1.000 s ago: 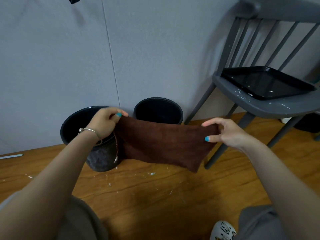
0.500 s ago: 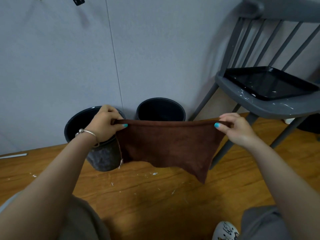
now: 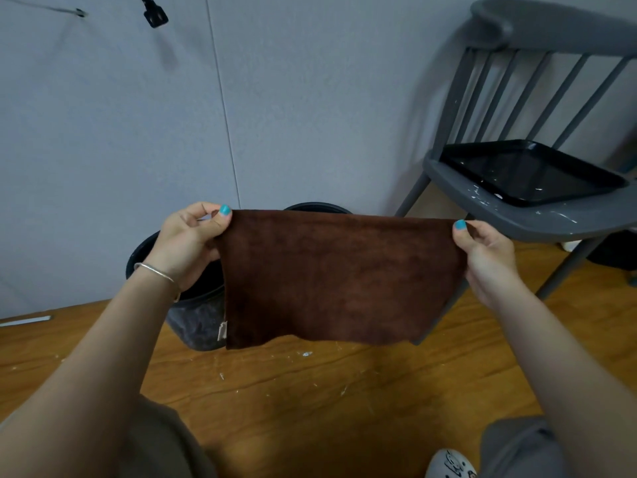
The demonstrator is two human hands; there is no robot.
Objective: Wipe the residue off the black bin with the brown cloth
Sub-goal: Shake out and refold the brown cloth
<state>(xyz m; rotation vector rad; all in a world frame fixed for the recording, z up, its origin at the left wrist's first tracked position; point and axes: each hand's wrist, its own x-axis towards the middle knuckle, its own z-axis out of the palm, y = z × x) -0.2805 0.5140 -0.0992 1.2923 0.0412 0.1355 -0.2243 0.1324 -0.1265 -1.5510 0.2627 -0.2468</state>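
At frame centre: brown terry cloth [image 3: 337,277], stretched flat, hanging.
Left hand [image 3: 188,243]: grip pinching upper left corner.
Right hand [image 3: 484,253]: grip pinching upper right corner.
Round black plastic bin [image 3: 193,322]: behind cloth, lower left, on wooden floor [image 3: 310,401].

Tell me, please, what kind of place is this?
Probably an indoor room, perhaps a workroom: a wooden floor, a plain grey wall, a grey chair holding a black tray.

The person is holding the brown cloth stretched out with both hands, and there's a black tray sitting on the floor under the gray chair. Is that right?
Not quite. The head view shows the black tray resting on the seat of the gray chair, not on the floor under it. The rest is right: the left hand and right hand hold the brown cloth stretched out.
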